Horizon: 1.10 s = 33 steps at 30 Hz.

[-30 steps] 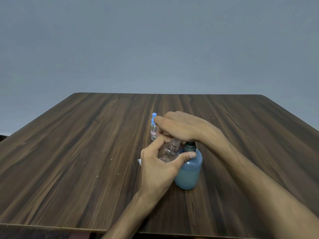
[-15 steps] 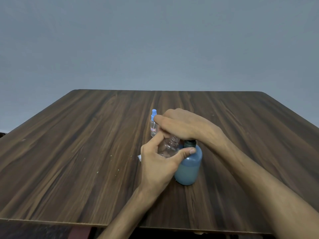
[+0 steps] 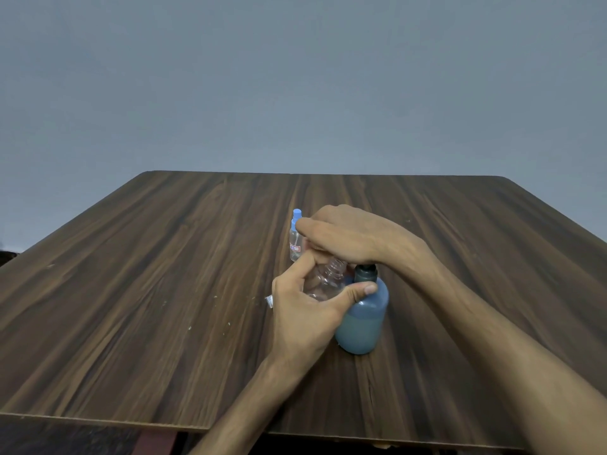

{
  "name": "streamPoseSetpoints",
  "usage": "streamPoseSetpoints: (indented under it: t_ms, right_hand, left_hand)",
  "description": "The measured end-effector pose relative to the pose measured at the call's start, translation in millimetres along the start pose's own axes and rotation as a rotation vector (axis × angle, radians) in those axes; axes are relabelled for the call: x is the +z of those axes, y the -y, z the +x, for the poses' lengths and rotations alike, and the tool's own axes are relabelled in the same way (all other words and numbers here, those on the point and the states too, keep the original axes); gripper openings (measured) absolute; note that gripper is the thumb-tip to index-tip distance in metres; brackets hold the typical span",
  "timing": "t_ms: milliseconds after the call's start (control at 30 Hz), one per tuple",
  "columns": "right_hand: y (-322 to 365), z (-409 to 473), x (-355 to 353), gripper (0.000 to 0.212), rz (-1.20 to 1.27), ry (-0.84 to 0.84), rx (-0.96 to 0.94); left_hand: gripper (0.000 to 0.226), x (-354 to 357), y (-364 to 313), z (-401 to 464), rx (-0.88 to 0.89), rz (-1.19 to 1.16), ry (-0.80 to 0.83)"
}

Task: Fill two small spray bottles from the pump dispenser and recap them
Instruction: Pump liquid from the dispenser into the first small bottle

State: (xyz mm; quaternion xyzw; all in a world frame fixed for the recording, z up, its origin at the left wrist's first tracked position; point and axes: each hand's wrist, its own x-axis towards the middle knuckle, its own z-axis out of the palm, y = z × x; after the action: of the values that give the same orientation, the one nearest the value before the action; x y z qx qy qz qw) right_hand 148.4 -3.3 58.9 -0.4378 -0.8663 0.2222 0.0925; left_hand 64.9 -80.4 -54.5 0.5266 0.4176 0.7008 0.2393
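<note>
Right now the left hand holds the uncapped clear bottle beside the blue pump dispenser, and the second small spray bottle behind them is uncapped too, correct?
Not quite. In the head view the second small clear spray bottle carries its light-blue cap; the rest stands.

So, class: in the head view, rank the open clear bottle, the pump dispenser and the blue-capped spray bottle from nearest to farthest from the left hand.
1. Open clear bottle: in the left hand grip.
2. Pump dispenser: right, thumb touching.
3. Blue-capped spray bottle: behind, standing apart.
</note>
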Motion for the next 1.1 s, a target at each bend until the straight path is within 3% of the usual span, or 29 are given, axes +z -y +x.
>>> streamPoseSetpoints:
  t_ms: [367,1100]
  right_hand:
    - [0.8,-1.0,1.7,0.061,-0.013,0.004,0.01]
    - [3.1,-4.5,0.5,0.048,-0.01,-0.038,0.006]
  left_hand:
    - [0.036,-0.6,0.3,-0.2,0.001,0.001,0.007]
    - [0.034,2.2,-3.5,-0.6,-0.012,-0.011,-0.001]
